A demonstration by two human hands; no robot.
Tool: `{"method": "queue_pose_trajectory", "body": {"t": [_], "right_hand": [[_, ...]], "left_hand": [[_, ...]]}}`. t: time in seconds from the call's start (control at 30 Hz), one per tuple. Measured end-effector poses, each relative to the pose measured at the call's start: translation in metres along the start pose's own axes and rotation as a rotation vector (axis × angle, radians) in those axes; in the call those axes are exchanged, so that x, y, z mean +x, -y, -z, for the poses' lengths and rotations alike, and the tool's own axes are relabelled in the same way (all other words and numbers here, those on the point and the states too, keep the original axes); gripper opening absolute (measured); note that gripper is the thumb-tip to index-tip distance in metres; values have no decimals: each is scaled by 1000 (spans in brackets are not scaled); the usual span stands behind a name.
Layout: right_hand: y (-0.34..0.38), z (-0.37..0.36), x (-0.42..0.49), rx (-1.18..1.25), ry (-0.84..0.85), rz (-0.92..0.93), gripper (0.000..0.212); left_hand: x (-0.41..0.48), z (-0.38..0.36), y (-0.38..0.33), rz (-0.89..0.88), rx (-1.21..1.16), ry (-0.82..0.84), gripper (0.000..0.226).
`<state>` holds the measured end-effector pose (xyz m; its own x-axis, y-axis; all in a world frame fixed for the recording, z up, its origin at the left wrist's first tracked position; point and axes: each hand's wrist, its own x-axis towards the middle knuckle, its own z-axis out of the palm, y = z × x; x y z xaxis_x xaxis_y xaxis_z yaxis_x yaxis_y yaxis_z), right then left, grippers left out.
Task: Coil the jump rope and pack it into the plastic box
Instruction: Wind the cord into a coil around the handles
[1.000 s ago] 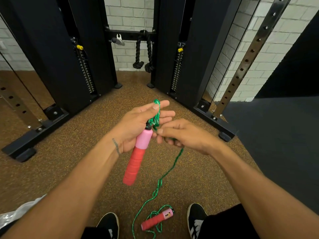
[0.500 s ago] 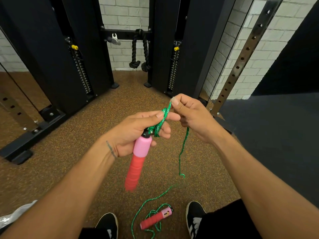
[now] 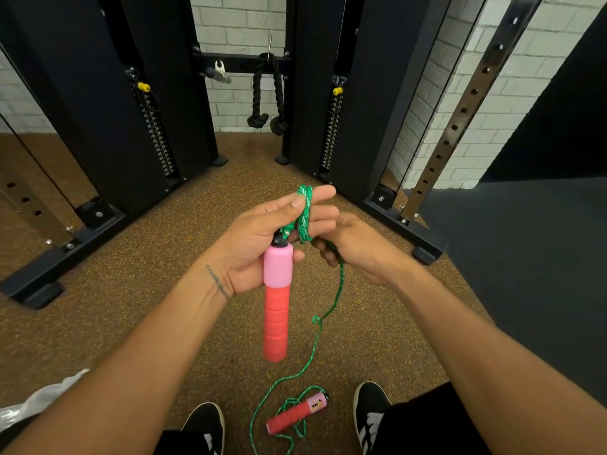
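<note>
My left hand (image 3: 262, 238) holds the top of a pink and red jump rope handle (image 3: 277, 300), which hangs straight down. Loops of the green rope (image 3: 305, 211) wrap around that hand's fingers. My right hand (image 3: 358, 247) sits just to the right, below the loops, pinching the rope. From it the rope trails (image 3: 313, 349) down to the floor, where the second pink and red handle (image 3: 297, 412) lies between my shoes. A clear plastic thing (image 3: 36, 402) shows at the bottom left edge; I cannot tell if it is the box.
Black cable machine towers (image 3: 131, 103) stand ahead on a speckled brown floor, with a black knotted rope attachment (image 3: 267, 96) hanging between them. Steel base feet (image 3: 65, 244) stick out left and right. A perforated upright (image 3: 460, 116) leans at right beside dark grey matting (image 3: 525, 257).
My right hand went up over my left fingers with the rope, then came back down below them. One more loop lies around my left fingers, and the trailing rope is shorter.
</note>
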<state>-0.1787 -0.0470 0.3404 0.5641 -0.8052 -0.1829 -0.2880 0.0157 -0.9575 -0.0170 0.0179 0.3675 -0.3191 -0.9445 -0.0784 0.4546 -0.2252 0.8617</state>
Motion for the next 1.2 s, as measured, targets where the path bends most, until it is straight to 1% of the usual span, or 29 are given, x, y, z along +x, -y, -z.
{"method": "queue_pose_trajectory", "body": {"t": [0.1, 0.23, 0.4, 0.47, 0.57, 0.63, 0.7, 0.8, 0.9, 1.0, 1.1, 1.2], "right_hand": [[0, -2, -1, -27, 20, -20, 26], [0, -3, -2, -73, 26, -41, 28], [0, -5, -9, -196, 202, -67, 23], [6, -1, -13, -237, 241, -51, 25], [18, 10, -19, -259, 274, 16, 25], [25, 16, -24, -215, 246, 87, 22], [26, 21, -24, -133, 159, 166, 20], [27, 23, -21, -11, 41, 253, 18], [27, 19, -20, 6, -52, 306, 15], [20, 18, -14, -20, -141, 346, 13], [13, 22, -6, -25, -171, 342, 18], [8, 23, -2, 31, -148, 312, 23]], "left_hand": [[1, 1, 0, -12, 1, -33, 39], [3, 0, 3, -2, 30, -67, 36], [6, 3, 3, -16, 47, -149, 35], [7, 8, 3, -12, 123, -193, 34], [6, 12, 5, 11, 229, -201, 31], [4, 12, 5, 49, 327, -205, 26], [3, 11, 6, 87, 362, -177, 23], [2, 9, 5, 106, 315, -102, 27], [1, 10, 2, 110, 260, -59, 34], [0, 13, 0, 136, 284, -4, 31], [-1, 11, 1, 157, 295, 33, 30], [-2, 9, 1, 113, 220, 60, 31]]}}
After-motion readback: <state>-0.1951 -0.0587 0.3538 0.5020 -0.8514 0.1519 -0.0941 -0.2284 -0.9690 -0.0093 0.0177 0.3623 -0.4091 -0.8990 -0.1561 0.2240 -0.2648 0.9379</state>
